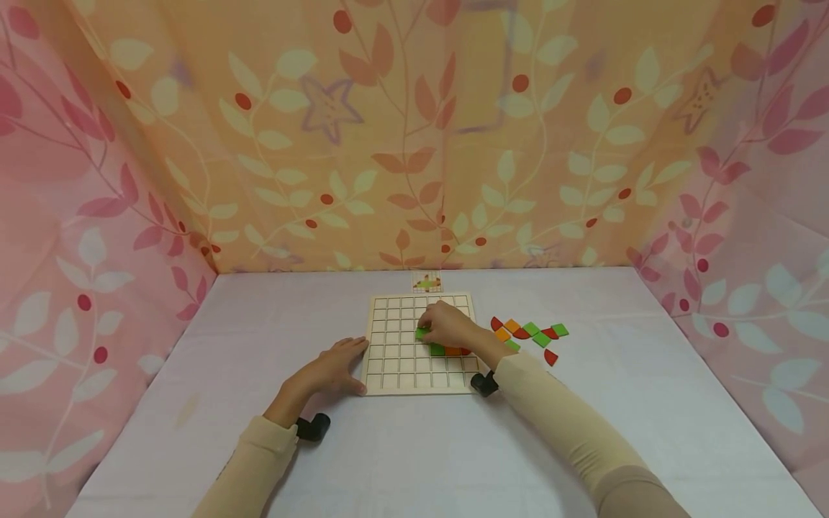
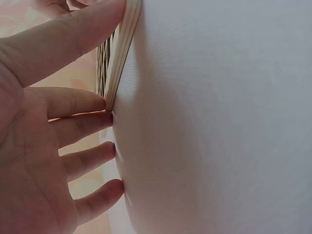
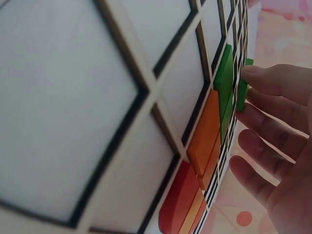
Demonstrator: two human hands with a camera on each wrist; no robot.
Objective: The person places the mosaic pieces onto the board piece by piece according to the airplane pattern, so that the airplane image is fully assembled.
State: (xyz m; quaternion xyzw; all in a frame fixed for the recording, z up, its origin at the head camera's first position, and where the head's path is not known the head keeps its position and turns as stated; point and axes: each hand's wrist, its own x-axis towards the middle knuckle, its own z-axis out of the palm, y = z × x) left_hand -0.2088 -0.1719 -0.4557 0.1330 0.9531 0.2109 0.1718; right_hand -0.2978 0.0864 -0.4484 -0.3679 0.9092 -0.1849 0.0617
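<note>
A wooden grid board [image 1: 388, 360] lies on the white table. My right hand [image 1: 448, 325] is over its middle and pinches a green square piece [image 1: 421, 334] between thumb and fingers; in the right wrist view this hand [image 3: 278, 112] holds the green piece [image 3: 242, 92] at the board surface. Nearer me, a row of green [image 1: 437, 350], orange [image 1: 452, 352] and red [image 1: 465, 352] pieces sits in the grid, partly covered by the hand. With fingers spread, my left hand [image 1: 333, 367] touches the board's left edge; in the left wrist view, its thumb and fingertips [image 2: 108, 103] meet that edge.
Right of the board lie several loose pieces: green squares [image 1: 541, 339], orange squares [image 1: 502, 334] and red rounded ones [image 1: 550, 357]. A small picture card [image 1: 427, 281] lies behind the board. Patterned cloth [image 1: 401, 144] stands at the back and both sides.
</note>
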